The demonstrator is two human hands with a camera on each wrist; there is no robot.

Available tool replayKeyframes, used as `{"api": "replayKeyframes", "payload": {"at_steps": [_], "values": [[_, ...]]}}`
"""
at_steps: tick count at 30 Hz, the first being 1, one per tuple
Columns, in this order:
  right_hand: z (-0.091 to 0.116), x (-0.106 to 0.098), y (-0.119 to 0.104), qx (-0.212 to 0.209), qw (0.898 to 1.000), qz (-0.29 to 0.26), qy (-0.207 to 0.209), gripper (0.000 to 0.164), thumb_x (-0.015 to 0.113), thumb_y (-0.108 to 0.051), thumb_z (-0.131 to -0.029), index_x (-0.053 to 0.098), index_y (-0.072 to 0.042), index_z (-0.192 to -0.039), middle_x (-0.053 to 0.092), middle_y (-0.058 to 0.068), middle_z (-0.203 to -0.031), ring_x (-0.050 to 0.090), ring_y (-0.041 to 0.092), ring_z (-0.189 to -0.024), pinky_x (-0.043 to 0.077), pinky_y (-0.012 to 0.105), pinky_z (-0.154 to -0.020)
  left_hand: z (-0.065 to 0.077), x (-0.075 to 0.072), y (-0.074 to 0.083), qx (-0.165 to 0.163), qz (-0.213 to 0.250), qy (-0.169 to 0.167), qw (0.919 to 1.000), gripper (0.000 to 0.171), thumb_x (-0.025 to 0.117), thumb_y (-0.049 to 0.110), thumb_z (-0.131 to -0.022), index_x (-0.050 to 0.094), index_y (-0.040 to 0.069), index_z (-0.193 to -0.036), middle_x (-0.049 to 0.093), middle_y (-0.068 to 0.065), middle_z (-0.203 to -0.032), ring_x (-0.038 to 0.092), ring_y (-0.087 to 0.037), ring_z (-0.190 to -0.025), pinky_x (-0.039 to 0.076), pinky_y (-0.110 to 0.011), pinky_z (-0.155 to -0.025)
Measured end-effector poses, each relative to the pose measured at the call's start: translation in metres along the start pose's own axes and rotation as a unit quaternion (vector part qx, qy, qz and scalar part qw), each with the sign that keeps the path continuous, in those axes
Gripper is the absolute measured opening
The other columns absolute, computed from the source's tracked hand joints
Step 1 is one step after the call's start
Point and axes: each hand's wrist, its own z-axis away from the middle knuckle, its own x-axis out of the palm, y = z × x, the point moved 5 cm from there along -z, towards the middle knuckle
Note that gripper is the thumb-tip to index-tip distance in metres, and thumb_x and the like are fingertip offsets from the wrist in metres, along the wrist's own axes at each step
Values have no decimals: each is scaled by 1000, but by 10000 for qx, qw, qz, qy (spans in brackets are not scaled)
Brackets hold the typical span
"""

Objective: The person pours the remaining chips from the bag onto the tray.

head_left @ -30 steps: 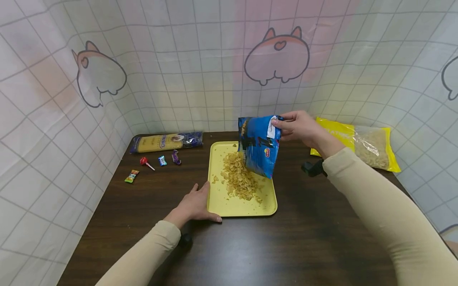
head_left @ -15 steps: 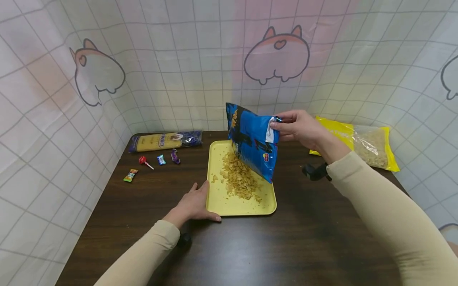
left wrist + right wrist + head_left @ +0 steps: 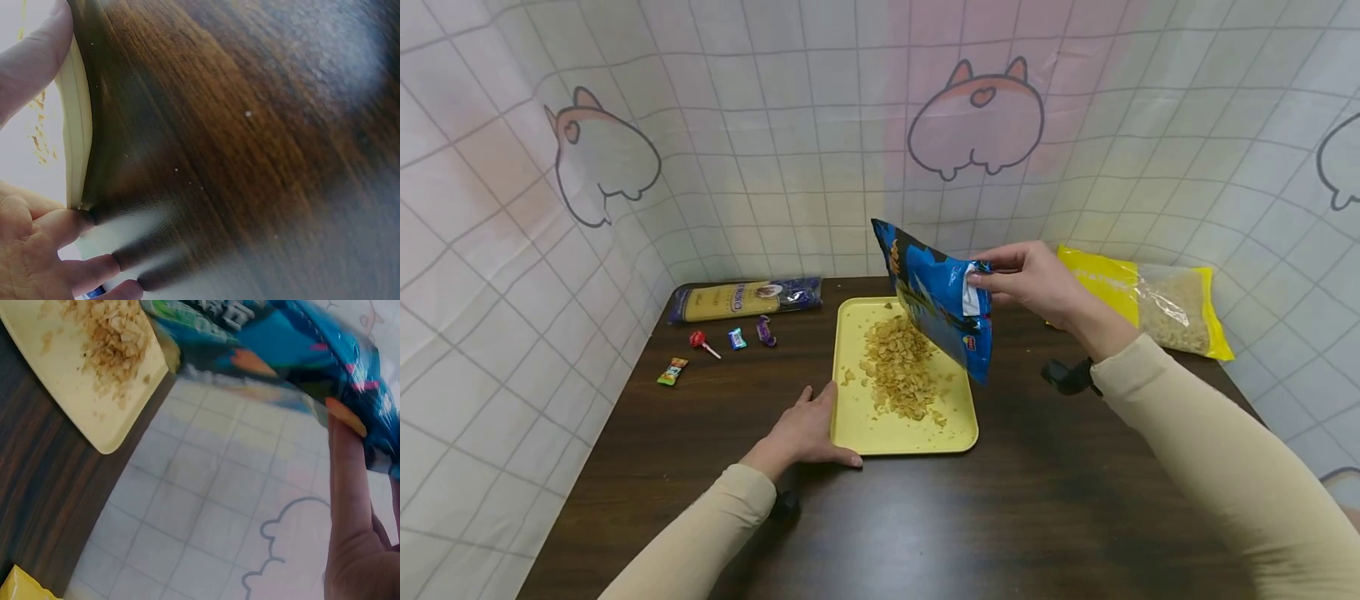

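Note:
A blue chip bag (image 3: 946,307) hangs tilted over the yellow tray (image 3: 857,433), its lower left side close above a heap of crushed chips (image 3: 898,367). My right hand (image 3: 1028,279) pinches the bag's right edge near a white patch. In the right wrist view the bag (image 3: 281,350) crosses the top, with the fingers (image 3: 350,481) against it. My left hand (image 3: 805,429) rests at the tray's near left corner, fingers spread along the left side and thumb at the front edge. The left wrist view shows the tray's rim (image 3: 78,125) between thumb and fingers.
Back left lies a pasta packet (image 3: 745,300). In front of it are a red lollipop (image 3: 700,340), a small blue-white sweet (image 3: 737,338), a purple sweet (image 3: 766,331) and an orange-green sweet (image 3: 672,372). A yellow bag of oat-like flakes (image 3: 1172,308) lies back right. Patterned cloth walls enclose the table.
Over the last second the chip bag has swung up on its left and tipped further, its bottom right corner shifting right. The right hand has moved slightly. The left hand stays at the tray.

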Motion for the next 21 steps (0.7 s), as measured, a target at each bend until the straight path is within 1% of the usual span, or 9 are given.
{"api": "replayKeyframes", "payload": {"at_steps": [3, 8, 11, 13, 16, 18, 20, 21], "values": [[3, 0, 0, -70, 9999, 74, 6, 41, 69, -21, -99, 65, -4, -137, 66, 18, -134, 69, 10, -98, 60, 39, -92, 0, 0, 0, 13, 0, 5, 10000, 134, 87, 62, -71, 15, -5, -162, 29, -23, -166, 23, -54, -151, 35, -66, -115], [6, 1, -1, -347, 9992, 121, -136, 43, 68, -18, -100, 63, -12, -142, 60, 12, -146, 69, 15, -108, 57, 49, -97, 1, -1, 1, 2, -2, 8, 10000, 133, 87, 62, -71, 14, -4, -162, 27, -23, -167, 22, -54, -152, 35, -66, -115], [6, 1, 0, -478, 9987, 36, -161, 42, 67, -14, -100, 63, -12, -142, 58, 11, -149, 70, 13, -109, 56, 51, -98, 1, -2, 1, -6, -2, 1, 10000, 133, 87, 61, -72, 14, -5, -162, 27, -22, -167, 21, -54, -152, 35, -67, -114], [6, 1, 1, -522, 9985, -37, -151, 41, 67, -12, -100, 64, -10, -140, 59, 12, -148, 70, 11, -105, 57, 50, -96, 1, -2, 1, -7, -6, -8, 10000, 133, 87, 61, -72, 15, -5, -162, 26, -22, -167, 21, -54, -152, 35, -66, -115], [5, 2, 3, -542, 9983, -45, -189, 40, 67, -12, -100, 64, -7, -139, 59, 13, -147, 70, 8, -100, 60, 41, -92, 1, -1, 1, -18, -12, -30, 10000, 133, 86, 62, -72, 15, -5, -162, 26, -22, -167, 21, -54, -152, 35, -66, -115], [4, 2, 4, -573, 9982, -89, -155, 40, 67, -12, -99, 64, -7, -139, 60, 13, -147, 70, 8, -98, 61, 37, -89, 0, 0, 0, -18, -4, -30, 10000, 133, 87, 62, -72, 14, -5, -162, 26, -22, -167, 21, -54, -152, 35, -66, -115], [4, 2, 4, -601, 9981, -102, -126, 40, 67, -12, -100, 65, -7, -139, 60, 14, -147, 70, 7, -99, 61, 36, -88, -1, 1, 0, -20, -5, -29, 10000, 133, 87, 62, -72, 14, -5, -162, 26, -22, -168, 21, -54, -152, 34, -66, -115], [4, 2, 4, -617, 9980, -108, -117, 39, 67, -12, -100, 65, -6, -139, 60, 14, -147, 70, 7, -99, 61, 38, -89, -1, 1, 0, -21, -4, -33, 10000, 133, 86, 62, -72, 14, -4, -162, 26, -22, -168, 21, -54, -152, 34, -66, -115]]}}
